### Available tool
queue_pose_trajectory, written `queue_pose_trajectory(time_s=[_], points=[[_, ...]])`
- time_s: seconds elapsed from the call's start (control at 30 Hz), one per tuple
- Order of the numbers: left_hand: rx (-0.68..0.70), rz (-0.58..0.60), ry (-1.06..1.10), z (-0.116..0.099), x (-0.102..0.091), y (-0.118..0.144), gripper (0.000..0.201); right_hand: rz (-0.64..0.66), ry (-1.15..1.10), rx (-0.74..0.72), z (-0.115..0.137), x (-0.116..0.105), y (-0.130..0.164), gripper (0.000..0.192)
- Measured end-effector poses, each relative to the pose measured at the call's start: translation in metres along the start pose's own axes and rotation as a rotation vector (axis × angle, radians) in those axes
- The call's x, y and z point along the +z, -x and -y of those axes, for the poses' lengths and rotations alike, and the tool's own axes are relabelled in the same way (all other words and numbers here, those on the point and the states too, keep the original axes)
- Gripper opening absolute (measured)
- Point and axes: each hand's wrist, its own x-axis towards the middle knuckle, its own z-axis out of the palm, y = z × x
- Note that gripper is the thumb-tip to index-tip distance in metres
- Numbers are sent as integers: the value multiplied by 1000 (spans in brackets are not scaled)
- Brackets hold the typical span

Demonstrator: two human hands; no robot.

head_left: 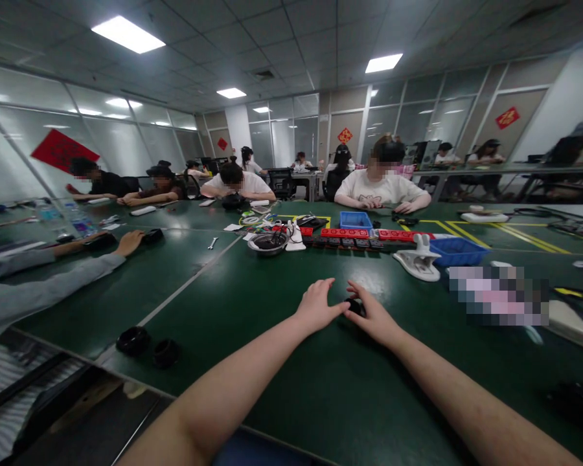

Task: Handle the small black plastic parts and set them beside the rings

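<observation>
A small black rounded part (354, 307) is in my right hand (375, 317), just above or on the green table; the fingers cover much of it, so its kind is unclear. My right thumb and fingers curve around it. My left hand (315, 307) is beside it on the left, fingers stretched out and apart, with the thumb tip reaching the part. Two black ring-like pieces (133, 340) lie near the table's front edge, to the left of my forearms.
Ahead stand a metal bowl (268, 244), red power strips (344, 233), blue trays (457, 251) and a white clamp-like stand (420, 259). A small wrench (213, 243) lies left of the bowl. A co-worker's sleeved arm (53, 278) reaches in from the left; another person (383, 184) sits opposite.
</observation>
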Motion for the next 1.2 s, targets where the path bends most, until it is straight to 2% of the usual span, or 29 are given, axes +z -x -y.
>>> queue_pose_trajectory(time_s=[0.13,0.27,0.37,0.43,0.53,0.63,0.77,1.0,1.2], points=[[114,219,-44,10,8,-14,66,-207,-113,22,-9,-9,-4,44],[241,275,-67,13,11,-22,75,-365,-174,187,-20,-10,-12,35],[306,329,-112,7,15,-31,63,-388,-159,235,-22,-8,-15,37],[305,381,-161,2,15,-37,54,-378,-143,221,-22,-7,-15,37],[274,418,-241,0,9,-41,49,-358,-135,220,-20,-7,-14,37],[238,421,-327,8,-5,-36,48,-333,-139,234,-19,-7,-13,39],[150,428,-441,30,-32,-19,50,-301,-120,232,-20,-5,-13,38],[30,469,-720,66,-85,29,48,-280,-67,225,-21,-2,-13,38],[4,537,-839,76,-121,73,45,-240,23,190,-12,-2,-9,38]])
